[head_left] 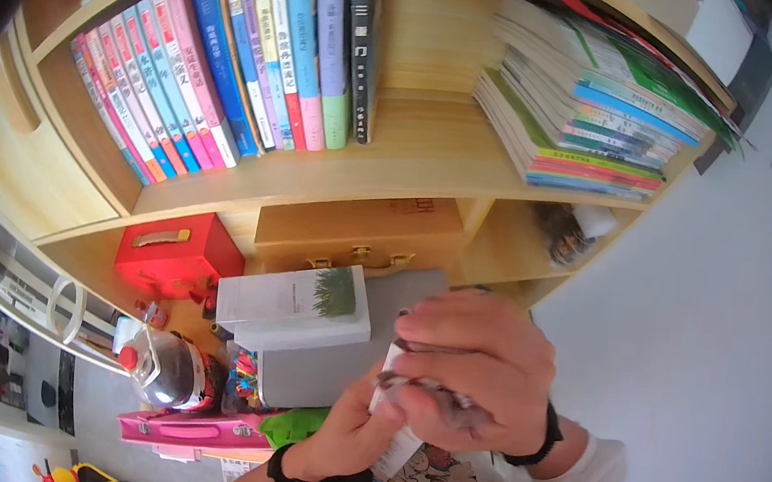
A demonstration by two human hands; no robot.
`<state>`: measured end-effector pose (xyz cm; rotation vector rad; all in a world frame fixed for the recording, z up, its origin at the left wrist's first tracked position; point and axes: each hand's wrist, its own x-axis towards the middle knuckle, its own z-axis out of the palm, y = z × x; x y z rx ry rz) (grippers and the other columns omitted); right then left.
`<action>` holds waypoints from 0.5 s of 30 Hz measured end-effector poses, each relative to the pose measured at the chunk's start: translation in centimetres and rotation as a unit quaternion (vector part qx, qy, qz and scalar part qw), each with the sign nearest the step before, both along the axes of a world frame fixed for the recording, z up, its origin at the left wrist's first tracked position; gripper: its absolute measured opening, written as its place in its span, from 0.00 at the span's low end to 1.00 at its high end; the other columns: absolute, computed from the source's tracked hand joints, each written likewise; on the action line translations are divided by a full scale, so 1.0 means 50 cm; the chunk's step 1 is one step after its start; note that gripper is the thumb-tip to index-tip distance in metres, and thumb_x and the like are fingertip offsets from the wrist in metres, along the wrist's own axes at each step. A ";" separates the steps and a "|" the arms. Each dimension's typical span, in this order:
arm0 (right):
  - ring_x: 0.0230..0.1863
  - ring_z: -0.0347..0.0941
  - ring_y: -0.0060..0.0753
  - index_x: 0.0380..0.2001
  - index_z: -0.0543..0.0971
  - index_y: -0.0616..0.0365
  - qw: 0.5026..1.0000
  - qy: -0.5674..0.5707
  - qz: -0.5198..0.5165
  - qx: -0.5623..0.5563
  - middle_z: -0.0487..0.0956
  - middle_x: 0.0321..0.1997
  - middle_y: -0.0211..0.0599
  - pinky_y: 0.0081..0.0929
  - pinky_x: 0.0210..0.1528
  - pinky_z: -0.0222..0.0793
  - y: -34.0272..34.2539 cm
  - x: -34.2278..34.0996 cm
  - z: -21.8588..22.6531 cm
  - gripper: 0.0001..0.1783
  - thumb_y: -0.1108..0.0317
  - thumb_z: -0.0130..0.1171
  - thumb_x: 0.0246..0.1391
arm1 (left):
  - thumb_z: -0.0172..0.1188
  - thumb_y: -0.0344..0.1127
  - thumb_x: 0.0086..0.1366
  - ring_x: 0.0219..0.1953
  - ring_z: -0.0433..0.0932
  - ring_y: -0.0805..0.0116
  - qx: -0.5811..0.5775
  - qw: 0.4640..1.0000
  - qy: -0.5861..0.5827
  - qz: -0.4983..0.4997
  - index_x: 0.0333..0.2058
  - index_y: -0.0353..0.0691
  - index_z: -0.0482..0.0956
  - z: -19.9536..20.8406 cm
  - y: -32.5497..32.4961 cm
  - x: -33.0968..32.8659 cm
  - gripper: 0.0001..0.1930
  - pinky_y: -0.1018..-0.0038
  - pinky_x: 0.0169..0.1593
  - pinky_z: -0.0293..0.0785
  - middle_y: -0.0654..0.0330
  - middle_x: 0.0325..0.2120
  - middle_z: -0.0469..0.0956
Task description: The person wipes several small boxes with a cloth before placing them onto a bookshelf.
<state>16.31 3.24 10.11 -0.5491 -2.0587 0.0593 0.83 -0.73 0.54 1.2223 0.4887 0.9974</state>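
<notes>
Both my hands are raised close together in front of my chest, right of the shelf's lower middle. My left hand (355,437) is closed around the lower part of a narrow white object (398,453) with printing on its side. Over its top curls my right hand (486,366), fingers bent and pressing on a crumpled grey-brown part. The fingers cover most of the object, so I cannot tell its kind. Just left of my hands, a white box with a green grass picture (295,299) lies on a grey flat-topped box (315,373).
Upright books (225,54) line the wooden shelf, with stacked books (587,121) at its right. Below are a wooden case (358,228), a red box (179,258), a dark-liquid bottle (174,369) and a pink case (186,429). A white wall (706,332) stands right.
</notes>
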 end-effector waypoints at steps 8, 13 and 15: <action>0.29 0.68 0.36 0.18 0.70 0.58 0.908 0.337 0.121 -0.219 0.73 0.23 0.40 0.39 0.44 0.64 -0.009 -0.008 -0.062 0.23 0.52 0.44 0.60 | 0.47 0.39 0.69 0.52 0.64 0.75 -0.030 0.998 -0.027 0.038 0.60 0.32 0.56 0.023 -0.016 0.002 0.25 0.76 0.57 0.59 0.60 0.51 0.67; 0.34 0.69 0.37 0.19 0.69 0.59 0.919 0.351 -0.036 -0.174 0.72 0.26 0.41 0.41 0.46 0.64 -0.052 0.035 -0.032 0.25 0.49 0.43 0.60 | 0.42 0.44 0.71 0.52 0.64 0.72 -0.057 0.991 0.045 0.111 0.60 0.32 0.54 0.035 -0.003 0.000 0.26 0.75 0.57 0.59 0.58 0.51 0.66; 0.42 0.71 0.42 0.27 0.75 0.59 0.962 0.264 -0.072 -0.017 0.76 0.36 0.41 0.45 0.53 0.63 -0.048 0.005 -0.020 0.16 0.58 0.48 0.57 | 0.36 0.52 0.71 0.53 0.64 0.69 0.039 0.982 0.102 0.154 0.61 0.33 0.52 0.043 0.007 0.003 0.30 0.74 0.57 0.60 0.56 0.52 0.64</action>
